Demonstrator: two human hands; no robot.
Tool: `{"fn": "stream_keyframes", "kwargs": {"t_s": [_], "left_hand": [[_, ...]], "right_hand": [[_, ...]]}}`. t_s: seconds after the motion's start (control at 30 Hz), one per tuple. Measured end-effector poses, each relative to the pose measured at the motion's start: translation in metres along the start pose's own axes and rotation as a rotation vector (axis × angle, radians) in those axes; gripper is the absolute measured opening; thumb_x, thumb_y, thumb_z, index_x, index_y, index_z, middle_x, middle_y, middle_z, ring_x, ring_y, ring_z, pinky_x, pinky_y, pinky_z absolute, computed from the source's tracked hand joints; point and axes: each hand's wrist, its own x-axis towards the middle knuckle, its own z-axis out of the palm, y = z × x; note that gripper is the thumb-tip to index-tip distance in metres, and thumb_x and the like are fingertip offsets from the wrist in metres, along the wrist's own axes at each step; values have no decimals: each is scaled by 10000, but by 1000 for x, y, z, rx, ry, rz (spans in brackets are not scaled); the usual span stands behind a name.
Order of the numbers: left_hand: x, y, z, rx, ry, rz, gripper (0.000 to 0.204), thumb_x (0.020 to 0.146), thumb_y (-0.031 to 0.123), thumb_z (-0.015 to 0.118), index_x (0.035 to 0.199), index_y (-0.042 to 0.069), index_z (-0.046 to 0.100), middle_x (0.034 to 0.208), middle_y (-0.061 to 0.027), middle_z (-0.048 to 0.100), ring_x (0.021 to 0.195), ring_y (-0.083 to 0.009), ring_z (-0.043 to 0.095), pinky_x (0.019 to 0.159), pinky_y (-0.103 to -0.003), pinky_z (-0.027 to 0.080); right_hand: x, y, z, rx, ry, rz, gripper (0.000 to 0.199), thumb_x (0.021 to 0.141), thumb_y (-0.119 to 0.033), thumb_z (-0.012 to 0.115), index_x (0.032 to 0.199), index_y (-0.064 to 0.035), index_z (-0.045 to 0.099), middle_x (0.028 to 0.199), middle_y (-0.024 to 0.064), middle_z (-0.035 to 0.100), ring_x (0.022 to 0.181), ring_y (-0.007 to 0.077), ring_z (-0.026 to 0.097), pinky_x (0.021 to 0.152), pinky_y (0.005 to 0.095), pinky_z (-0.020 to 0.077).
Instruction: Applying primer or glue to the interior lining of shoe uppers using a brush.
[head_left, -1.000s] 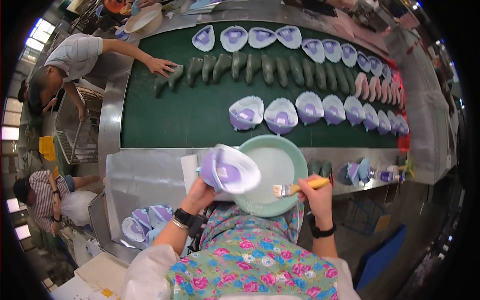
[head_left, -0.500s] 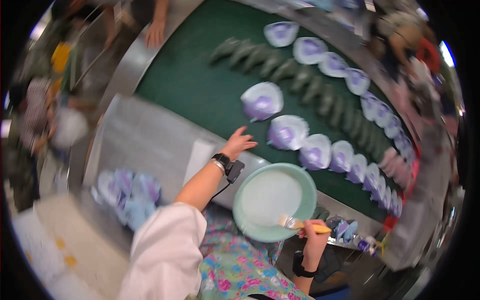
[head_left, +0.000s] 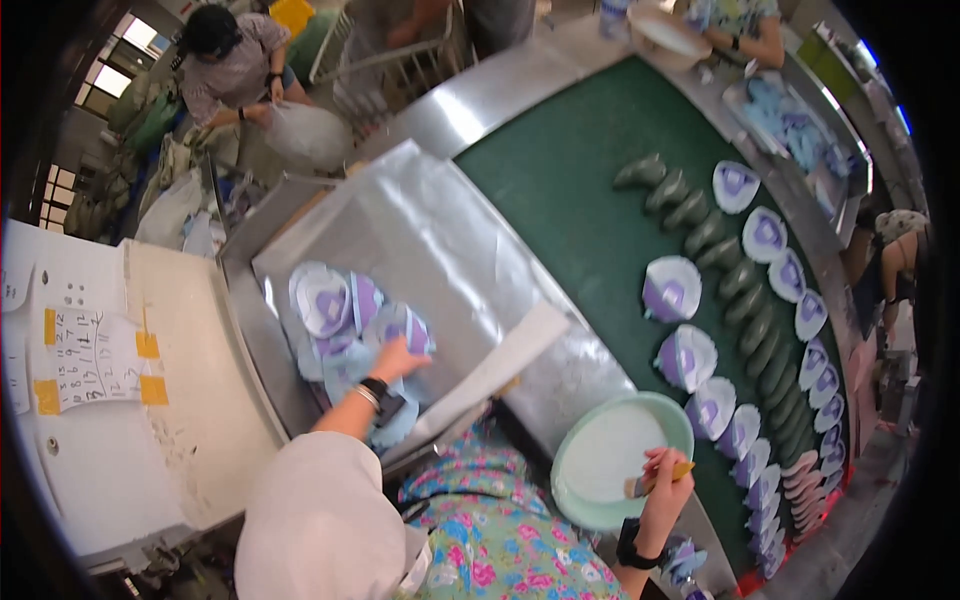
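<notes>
My left hand (head_left: 402,358) is at a heap of pale blue, white and purple shoe uppers in a metal tray. Its fingers close on the edge of a white-and-purple upper (head_left: 392,322) on the heap's right side. In my right hand (head_left: 668,486) is a paintbrush (head_left: 640,487) with a yellow handle. The brush's bristles are over a pale green basin (head_left: 683,425) holding a milky white liquid. Whether they touch the liquid, I cannot tell.
A green conveyor belt (head_left: 560,170) carries rows of white-and-purple uppers (head_left: 672,288) and dark curved pieces (head_left: 707,235). A white strip (head_left: 500,360) lies along the metal tray (head_left: 430,220). Across the belt, a person stands near another basin (head_left: 668,38); another handles a white bag (head_left: 308,135).
My view has swung left. My left hand has moved from beside the belt to the heap of uppers. The right hand still keeps the brush over the basin.
</notes>
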Motion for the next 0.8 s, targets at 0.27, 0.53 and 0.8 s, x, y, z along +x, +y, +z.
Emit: {"fn": "stream_keyframes", "kwargs": {"t_s": [0.27,0.53,0.8], "left_hand": [[-35,108,13,-33,-20,445,341,735,160,625,1032,14,546,994,-222,610,989,-393,575,846,-481,465],[-57,161,-55,-160,-116,674,409,731,207,607,1097,25,595,1046,-217,623,999,-365,593,880,-433,465],[-36,126,-105,42,-59,693,292,680,211,651,940,78,671,902,-153,657,901,-338,622,791,-416,495]], "right_hand": [[-4,-22,58,-506,-112,-597,117,830,-68,647,940,-28,633,912,94,630,799,205,589,719,296,475],[-2,-38,117,-631,-332,-768,389,657,-98,777,1023,-64,647,1093,84,622,1014,295,565,875,381,465],[7,-47,137,-624,-386,-831,409,695,-84,751,1079,-50,616,1119,94,604,1031,304,555,847,379,482]]}}
